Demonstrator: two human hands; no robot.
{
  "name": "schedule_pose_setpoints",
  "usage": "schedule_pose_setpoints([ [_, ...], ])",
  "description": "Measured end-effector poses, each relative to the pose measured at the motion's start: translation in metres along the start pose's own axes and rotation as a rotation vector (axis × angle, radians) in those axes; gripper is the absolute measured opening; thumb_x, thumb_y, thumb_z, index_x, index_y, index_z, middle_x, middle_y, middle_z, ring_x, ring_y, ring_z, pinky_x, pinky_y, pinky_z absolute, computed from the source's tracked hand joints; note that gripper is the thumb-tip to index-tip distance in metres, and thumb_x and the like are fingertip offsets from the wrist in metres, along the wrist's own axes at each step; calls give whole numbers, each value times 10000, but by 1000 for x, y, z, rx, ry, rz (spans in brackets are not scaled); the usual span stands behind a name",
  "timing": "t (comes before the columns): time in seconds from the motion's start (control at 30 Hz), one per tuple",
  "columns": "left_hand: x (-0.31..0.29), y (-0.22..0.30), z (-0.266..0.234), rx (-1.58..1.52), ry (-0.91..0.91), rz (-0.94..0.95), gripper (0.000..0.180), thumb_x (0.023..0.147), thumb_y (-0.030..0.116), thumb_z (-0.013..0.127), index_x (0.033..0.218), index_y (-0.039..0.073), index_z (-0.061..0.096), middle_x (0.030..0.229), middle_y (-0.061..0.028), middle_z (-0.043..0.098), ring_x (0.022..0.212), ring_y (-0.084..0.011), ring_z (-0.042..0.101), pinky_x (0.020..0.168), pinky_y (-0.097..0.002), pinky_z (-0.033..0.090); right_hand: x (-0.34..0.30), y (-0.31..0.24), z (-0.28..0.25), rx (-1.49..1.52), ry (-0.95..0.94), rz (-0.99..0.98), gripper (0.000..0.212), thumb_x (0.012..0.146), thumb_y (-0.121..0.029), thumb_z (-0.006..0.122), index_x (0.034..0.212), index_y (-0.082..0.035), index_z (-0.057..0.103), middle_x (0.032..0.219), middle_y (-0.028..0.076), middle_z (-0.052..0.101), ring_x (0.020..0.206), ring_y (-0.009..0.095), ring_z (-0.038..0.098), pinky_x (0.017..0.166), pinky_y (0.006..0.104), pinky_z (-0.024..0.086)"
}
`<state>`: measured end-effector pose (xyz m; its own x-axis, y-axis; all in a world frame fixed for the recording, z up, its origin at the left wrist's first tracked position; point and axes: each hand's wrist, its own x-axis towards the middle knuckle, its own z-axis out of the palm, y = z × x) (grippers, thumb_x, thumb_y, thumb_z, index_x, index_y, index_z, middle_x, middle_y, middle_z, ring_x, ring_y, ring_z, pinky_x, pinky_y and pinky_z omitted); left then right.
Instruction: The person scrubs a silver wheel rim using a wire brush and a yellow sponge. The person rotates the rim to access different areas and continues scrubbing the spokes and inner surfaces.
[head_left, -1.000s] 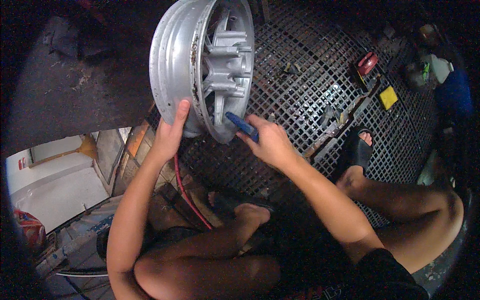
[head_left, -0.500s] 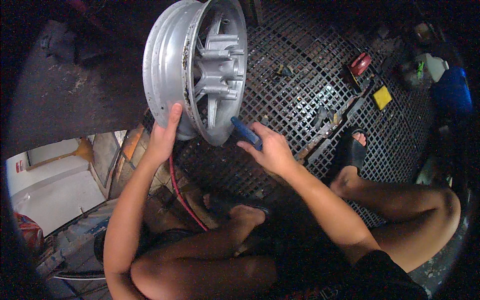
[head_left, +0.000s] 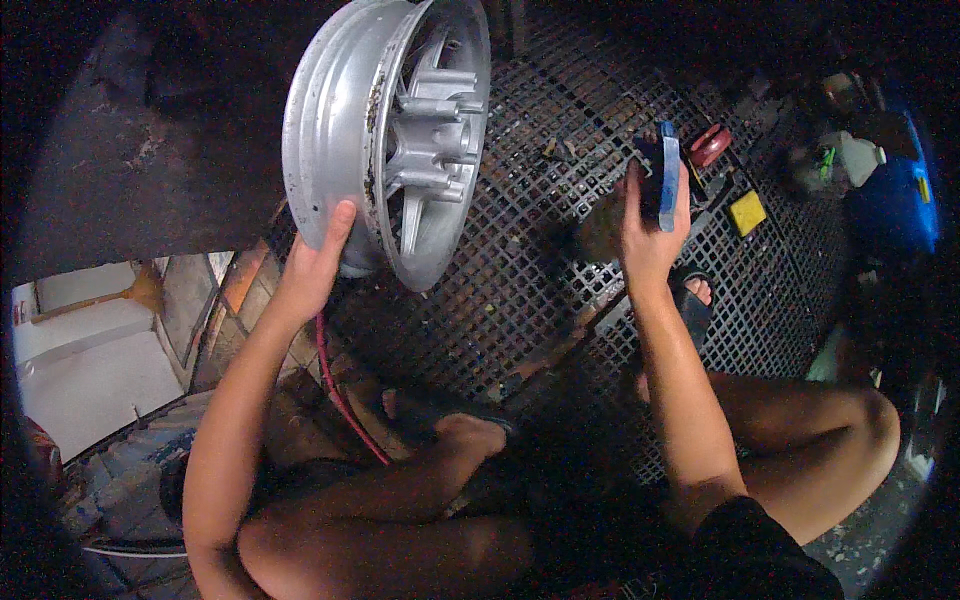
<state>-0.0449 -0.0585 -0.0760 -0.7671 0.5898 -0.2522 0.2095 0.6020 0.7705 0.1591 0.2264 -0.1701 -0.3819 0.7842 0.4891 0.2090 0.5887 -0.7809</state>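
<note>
A silver metal wheel rim [head_left: 335, 120] stands upright ahead of me, its spokes and hub facing right and its edge chipped and dark-spotted. My left hand [head_left: 318, 265] grips its lower left side, thumb on the outer barrel and the other fingers hidden behind it. Well to the right of the rim, my right hand [head_left: 655, 240] is closed around a narrow, blue, block-like piece [head_left: 668, 180]. That piece points away from me and is apart from the rim; its exact kind does not show.
Dark grating [head_left: 530, 260] covers the floor. On it lie a red object [head_left: 711, 147] and a yellow square [head_left: 747, 213]. A whitish container [head_left: 860, 160] and a blue container [head_left: 915, 190] stand far right. A red hose [head_left: 335, 390] runs below the rim, near my feet.
My right hand has swung away from the rim's lower edge to the right and farther out, carrying the blue block-like piece. The left hand keeps its grip and the rim stays nearly in place.
</note>
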Motion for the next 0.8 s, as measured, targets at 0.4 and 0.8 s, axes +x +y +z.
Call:
schedule_pose_setpoints([
  [0.4,0,-2,-4,1,4,-68,773,959,584,474,1349,-84,465,1378,-202,497,1309,-274,438,1101,-337,300,-59,24,0,-355,129,216,736,784,-217,770,1324,77,366,1275,268,439,1214,427,404,1068,488,292],
  [0.8,7,-23,-3,-92,-37,-38,739,969,563,472,1330,-82,475,1343,-197,518,1287,-271,453,1093,-343,310,-150,55,88,-117,-640,174,263,850,-101,664,1102,-34,623,1051,204,568,931,394,585,826,448,496],
])
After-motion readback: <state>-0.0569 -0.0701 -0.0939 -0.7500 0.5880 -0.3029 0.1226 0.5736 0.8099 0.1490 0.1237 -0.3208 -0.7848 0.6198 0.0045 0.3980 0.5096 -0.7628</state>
